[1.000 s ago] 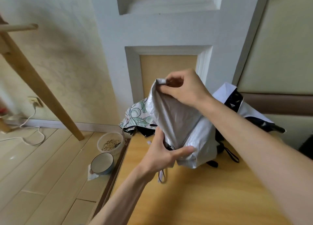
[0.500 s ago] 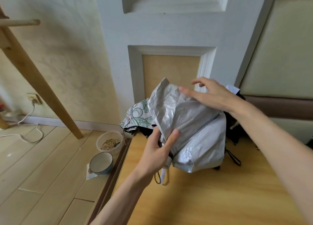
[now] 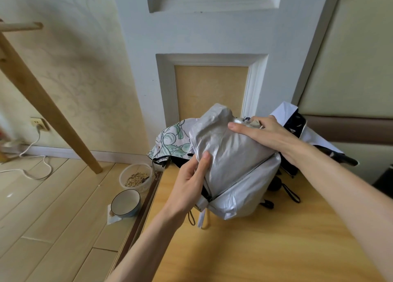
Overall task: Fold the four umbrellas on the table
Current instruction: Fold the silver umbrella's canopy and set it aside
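**A:** What are the hands doing?

**B:** The left hand [image 3: 189, 186] is wrapped round the lower end of the silver umbrella [image 3: 234, 160], with the thumb pressing the cloth flat. The right hand [image 3: 268, 133] grips the upper end: its thumb lies across the canopy and its fingers curl into the gathered folds near the tip. Both have a firm hold.

**A:** Where is that umbrella?

**B:** It is lifted just above the table [image 3: 255, 250], leaning away from the person.

**A:** Is it folded?

**B:** I'd say partly. The cloth is gathered into a bundle but puffy and uneven. The closing strap [image 3: 201, 219] dangles loose from the umbrella's lower end, so rolling tight and fastening look left to do.

**A:** And the others?

**B:** A floral umbrella [image 3: 172, 141] lies behind the silver one to its left, its canopy slack and spread. A navy-and-white umbrella [image 3: 297, 124] sprawls behind it to the right, also unfolded. A black handle [image 3: 276, 183] with a wrist loop sits just right of the silver umbrella. It may belong to a fourth umbrella, but the heap hides too much to be sure.

**A:** So how far along?

**B:** Early, by my reading: none looks finished, and the first is in hand. Down on the floor, left of the silver umbrella, stand a bowl [image 3: 125, 203] and a tub of grain [image 3: 136, 177], which play no part.
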Available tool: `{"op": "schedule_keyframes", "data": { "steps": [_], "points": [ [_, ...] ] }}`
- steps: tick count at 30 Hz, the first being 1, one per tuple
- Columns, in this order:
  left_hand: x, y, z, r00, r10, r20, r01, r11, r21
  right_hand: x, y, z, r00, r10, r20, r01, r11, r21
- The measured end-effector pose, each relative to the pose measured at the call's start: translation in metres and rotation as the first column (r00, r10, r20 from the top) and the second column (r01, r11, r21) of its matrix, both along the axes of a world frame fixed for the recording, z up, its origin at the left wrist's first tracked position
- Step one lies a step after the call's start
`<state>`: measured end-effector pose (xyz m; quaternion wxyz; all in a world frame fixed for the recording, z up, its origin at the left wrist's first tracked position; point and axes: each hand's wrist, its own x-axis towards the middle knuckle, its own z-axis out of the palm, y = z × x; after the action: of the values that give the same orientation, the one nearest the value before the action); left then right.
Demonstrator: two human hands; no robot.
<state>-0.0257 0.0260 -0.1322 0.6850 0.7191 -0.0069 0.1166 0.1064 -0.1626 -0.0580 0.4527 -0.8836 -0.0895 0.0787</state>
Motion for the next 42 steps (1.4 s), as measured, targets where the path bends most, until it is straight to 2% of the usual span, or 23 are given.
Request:
{"op": "schedule_keyframes", "data": {
  "steps": [4, 7, 11, 14, 15, 16, 17, 18, 19, 20, 21, 22, 24, 26, 28, 31, 34, 35, 38, 42],
  "points": [
    [-0.001, 0.003, 0.002, 0.999, -0.009, -0.036, 0.010, 1.000, 0.014, -0.004, -0.003, -0.001, 0.999, 0.039, -0.034, -0.036, 0.994, 0.104],
    [-0.003, 0.002, 0.004, 0.997, -0.034, -0.063, 0.033, 0.999, -0.011, -0.004, -0.003, -0.003, 0.995, 0.065, 0.072, -0.078, 0.975, 0.209],
    [0.000, 0.004, 0.005, 0.991, 0.021, -0.131, -0.031, 0.997, -0.069, -0.001, -0.002, -0.005, 0.970, 0.023, 0.241, -0.108, 0.932, 0.347],
    [0.008, 0.015, -0.001, 0.979, 0.122, -0.165, -0.124, 0.992, -0.002, -0.001, 0.000, 0.000, 0.932, 0.006, 0.361, -0.141, 0.926, 0.350],
    [0.010, 0.019, -0.004, 0.958, 0.231, -0.170, -0.219, 0.972, 0.087, -0.002, 0.002, 0.001, 0.925, 0.012, 0.380, -0.151, 0.929, 0.337],
    [0.012, 0.024, -0.005, 0.913, 0.391, -0.117, -0.356, 0.902, 0.244, -0.001, 0.004, 0.002, 0.919, 0.016, 0.395, -0.155, 0.933, 0.324],
    [0.010, 0.025, -0.004, 0.850, 0.524, 0.049, -0.502, 0.778, 0.377, -0.001, 0.006, 0.003, 0.914, 0.013, 0.405, -0.150, 0.939, 0.310],
    [0.008, 0.023, -0.002, 0.787, 0.548, 0.283, -0.615, 0.663, 0.426, 0.000, 0.008, 0.004, 0.909, 0.007, 0.416, -0.140, 0.946, 0.291],
    [0.003, 0.018, 0.004, 0.763, 0.454, 0.460, -0.638, 0.641, 0.426, -0.001, 0.011, 0.006, 0.904, 0.003, 0.428, -0.132, 0.953, 0.273],
    [0.001, 0.012, 0.005, 0.785, 0.307, 0.538, -0.580, 0.670, 0.464, -0.001, 0.016, 0.008, 0.897, 0.004, 0.441, -0.132, 0.957, 0.259],
    [-0.002, 0.005, 0.006, 0.834, 0.168, 0.526, -0.479, 0.694, 0.537, -0.003, 0.020, 0.010, 0.887, 0.012, 0.461, -0.139, 0.960, 0.242],
    [-0.004, -0.001, 0.004, 0.890, 0.085, 0.447, -0.376, 0.693, 0.616, -0.005, 0.025, 0.011, 0.876, 0.027, 0.482, -0.151, 0.964, 0.219],
    [-0.003, -0.005, -0.002, 0.964, 0.066, 0.259, -0.231, 0.695, 0.681, -0.010, 0.034, 0.014, 0.850, 0.066, 0.522, -0.181, 0.968, 0.172],
    [-0.001, -0.001, -0.003, 0.992, 0.012, 0.126, -0.084, 0.802, 0.591, -0.014, 0.041, 0.017, 0.825, 0.078, 0.559, -0.201, 0.966, 0.161],
    [0.002, 0.005, 0.001, 0.998, -0.065, 0.024, 0.051, 0.921, 0.387, -0.016, 0.044, 0.019, 0.816, 0.059, 0.575, -0.181, 0.971, 0.157],
    [-0.001, 0.008, 0.001, 0.995, -0.098, -0.022, 0.100, 0.964, 0.246, -0.013, 0.049, 0.021, 0.805, -0.004, 0.593, -0.077, 0.991, 0.111],
    [-0.007, 0.001, -0.007, 1.000, 0.020, -0.012, -0.014, 0.933, 0.360, -0.009, 0.057, 0.023, 0.779, -0.058, 0.625, 0.002, 0.996, 0.091],
    [-0.008, 0.000, -0.007, 0.999, 0.030, -0.032, -0.018, 0.949, 0.316, -0.009, 0.061, 0.023, 0.767, -0.053, 0.639, 0.001, 0.997, 0.082],
    [-0.009, -0.003, -0.002, 0.989, -0.060, -0.132, 0.072, 0.993, 0.094, -0.013, 0.074, 0.024, 0.728, 0.002, 0.685, -0.074, 0.994, 0.075],
    [0.003, 0.014, 0.012, 0.987, -0.141, -0.074, 0.147, 0.986, 0.080, -0.020, 0.077, 0.031, 0.708, 0.159, 0.688, -0.224, 0.975, 0.006]
  ]
}}
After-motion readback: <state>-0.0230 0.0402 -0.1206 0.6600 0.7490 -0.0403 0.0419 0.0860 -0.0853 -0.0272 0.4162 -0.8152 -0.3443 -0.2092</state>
